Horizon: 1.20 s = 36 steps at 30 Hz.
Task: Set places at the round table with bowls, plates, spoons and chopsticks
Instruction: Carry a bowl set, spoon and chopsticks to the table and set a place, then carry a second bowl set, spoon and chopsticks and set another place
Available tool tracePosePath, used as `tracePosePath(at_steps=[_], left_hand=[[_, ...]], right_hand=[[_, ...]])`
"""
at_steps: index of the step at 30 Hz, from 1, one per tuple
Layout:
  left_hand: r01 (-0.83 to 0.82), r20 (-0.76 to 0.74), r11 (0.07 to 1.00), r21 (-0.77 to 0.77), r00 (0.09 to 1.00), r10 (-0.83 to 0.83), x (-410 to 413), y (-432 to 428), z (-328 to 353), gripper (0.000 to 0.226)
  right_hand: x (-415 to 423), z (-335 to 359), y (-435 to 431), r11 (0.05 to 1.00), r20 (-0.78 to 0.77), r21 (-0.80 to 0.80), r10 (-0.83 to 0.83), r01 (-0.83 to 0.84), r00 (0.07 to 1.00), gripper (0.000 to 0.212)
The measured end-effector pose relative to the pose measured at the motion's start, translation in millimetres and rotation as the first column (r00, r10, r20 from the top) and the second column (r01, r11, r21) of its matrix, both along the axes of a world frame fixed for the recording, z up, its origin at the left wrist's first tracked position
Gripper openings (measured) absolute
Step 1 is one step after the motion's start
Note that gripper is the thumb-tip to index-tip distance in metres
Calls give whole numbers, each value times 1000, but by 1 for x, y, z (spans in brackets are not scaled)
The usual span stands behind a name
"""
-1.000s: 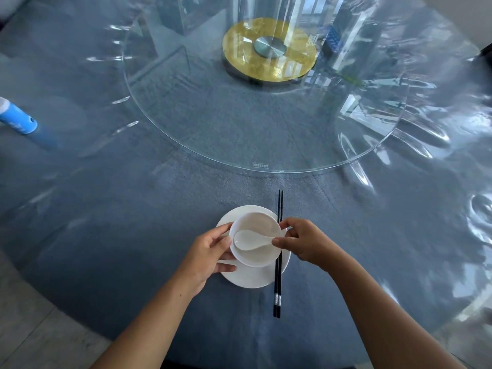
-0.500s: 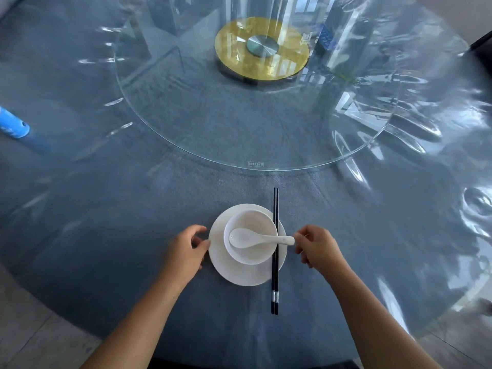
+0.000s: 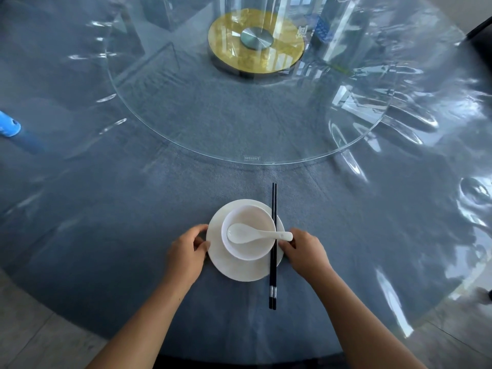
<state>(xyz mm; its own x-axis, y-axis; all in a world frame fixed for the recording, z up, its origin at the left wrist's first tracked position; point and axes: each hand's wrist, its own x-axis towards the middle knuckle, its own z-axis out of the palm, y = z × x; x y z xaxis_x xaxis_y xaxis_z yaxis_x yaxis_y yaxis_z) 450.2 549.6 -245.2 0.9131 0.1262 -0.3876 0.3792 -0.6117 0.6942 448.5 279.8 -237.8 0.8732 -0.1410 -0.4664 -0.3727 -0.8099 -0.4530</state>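
Plate (image 3: 239, 270) with bowl (image 3: 250, 253) and spoon (image 3: 239, 233) sits on our blue plastic-covered bench (image 3: 127, 235); our left hand (image 3: 186, 251) and right hand (image 3: 303, 251) curl their fingers around its rim.

Left hand (image 3: 186, 253), right hand (image 3: 304, 253): fingers (image 3: 199, 229) curled inward.

Left hand (image 3: 186, 253) and right hand (image 3: 304, 253) bare, left forearm (image 3: 141, 323) and right forearm (image 3: 359, 323) bare as well.

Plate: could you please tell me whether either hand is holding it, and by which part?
The left hand grips the plate at its left rim, and the right hand at its right rim, beside the chopsticks.
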Motion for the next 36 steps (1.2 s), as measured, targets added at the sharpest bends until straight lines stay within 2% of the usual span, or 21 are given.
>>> tracePosePath(at_steps=[5,10,12,14,17,23,26,29,32,36], left_hand=[[18,-11,1000,24,1000,-17,-3,-1,3,29],[43,8,996,79,999,-44,-4,-4,9,30],[55,17,990,130,998,-58,-10,-5,16,25],[46,29,984,171,998,-52,-21,-8,23,8],[71,12,977,200,997,-75,-50,-23,35,19],[292,57,942,168,951,-305,-100,-120,72,16],[468,72,859,207,869,-490,-126,-210,93,11],[579,64,783,227,794,-605,-142,-292,102,9],[734,69,626,264,633,-771,-169,-396,110,12],[868,78,366,336,362,-929,-205,-524,128,16]], right_hand=[[-3,-2,0,997,44,59,-52,50,998,29],[-6,6,-3,979,22,173,-116,111,993,33],[-12,11,-6,964,-5,227,-143,140,990,24],[-22,18,-16,939,-6,290,-193,186,981,13],[-48,29,-43,917,7,326,-243,227,970,12],[-126,52,-140,913,70,289,-321,289,944,11],[-186,66,-213,890,121,279,-406,361,906,12],[-240,78,-278,896,125,191,-426,400,896,13],[-310,98,-357,860,159,123,-510,496,845,15],[-401,122,-444,766,177,36,-638,642,750,16]])
